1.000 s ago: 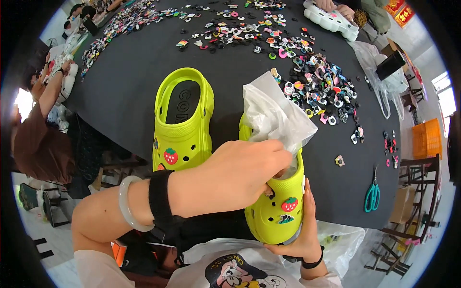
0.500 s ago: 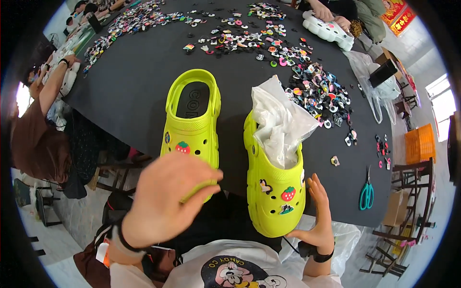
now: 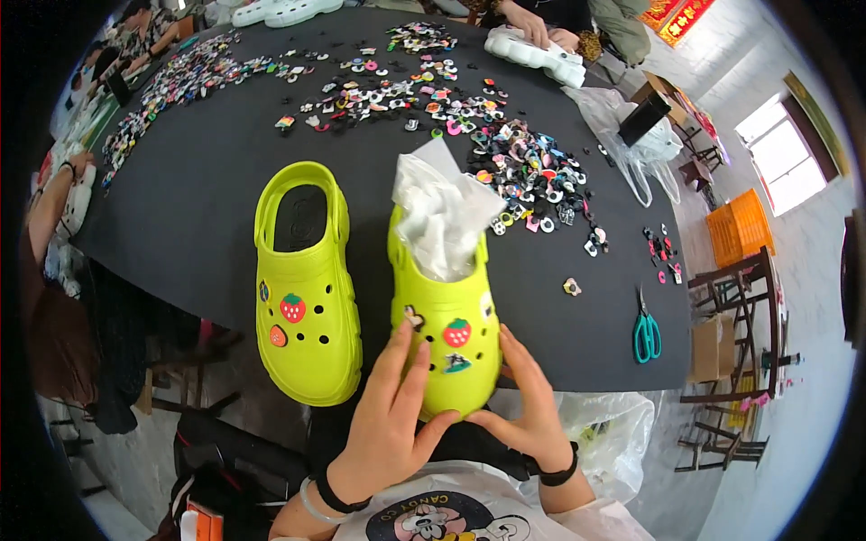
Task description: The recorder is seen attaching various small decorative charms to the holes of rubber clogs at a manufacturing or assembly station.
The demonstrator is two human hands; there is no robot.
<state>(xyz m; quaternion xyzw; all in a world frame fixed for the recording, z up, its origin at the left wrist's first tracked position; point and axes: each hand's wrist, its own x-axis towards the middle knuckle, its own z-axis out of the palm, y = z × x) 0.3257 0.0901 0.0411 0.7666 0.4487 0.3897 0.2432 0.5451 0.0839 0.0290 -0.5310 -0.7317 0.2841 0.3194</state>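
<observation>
A lime-green clog (image 3: 433, 296) lies toe toward me, with crumpled white paper (image 3: 440, 216) in its opening. My left hand (image 3: 383, 428) grips the left side of its toe, fingers by a small black-and-white charm (image 3: 414, 316) and thumb at the tip. On the opposite side my right hand (image 3: 532, 415) clasps the toe between fingers and thumb. A strawberry charm (image 3: 456, 333) and a dark-and-green charm (image 3: 457, 363) sit on its top. To the left rests the matching clog (image 3: 316, 370), bearing a strawberry charm (image 3: 291, 307) and an orange charm (image 3: 278, 335).
Piles of colourful shoe charms (image 3: 532, 171) spread over the dark table (image 3: 216, 198). Teal-handled scissors (image 3: 646, 335) lie near its right edge, below a loose charm (image 3: 572, 287). Across the table, another person's hands (image 3: 532, 25) work on a white clog (image 3: 534, 56). An orange crate (image 3: 740, 225) stands beyond.
My left hand has left the left clog and come to the right clog's toe. My right hand has closed in against that clog. The whole view has shifted, so the table appears further left.
</observation>
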